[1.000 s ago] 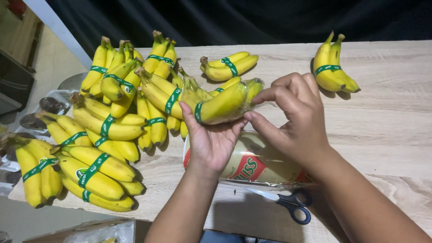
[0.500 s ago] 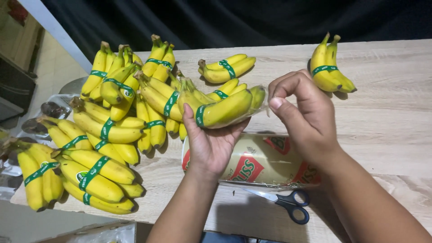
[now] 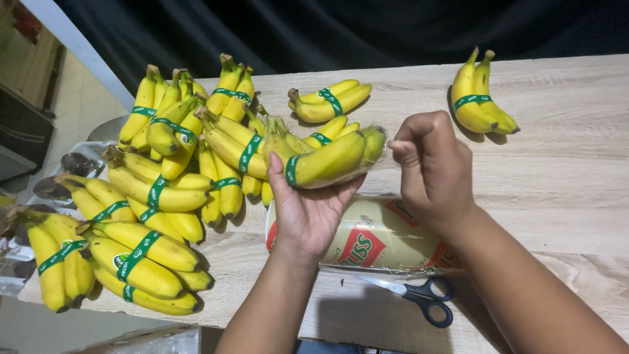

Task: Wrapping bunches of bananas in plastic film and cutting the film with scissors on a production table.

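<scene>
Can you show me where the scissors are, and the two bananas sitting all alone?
scissors (image 3: 419, 297), head view, on the black handles.
lone pair of bananas (image 3: 477, 105), head view, on the yellow skin by its green band.

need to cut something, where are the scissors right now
In the head view the black-handled scissors lie on the wooden table near its front edge, just below the roll of cling film and under the right forearm.

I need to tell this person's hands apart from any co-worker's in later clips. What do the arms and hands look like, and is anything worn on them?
Both arms are bare from the frame edge to the wrist: no sleeves show. The left hand and right hand wear no gloves, and no rings, watch or bracelets can be seen. The nails that show look short and unpainted. No markings are visible.
</scene>
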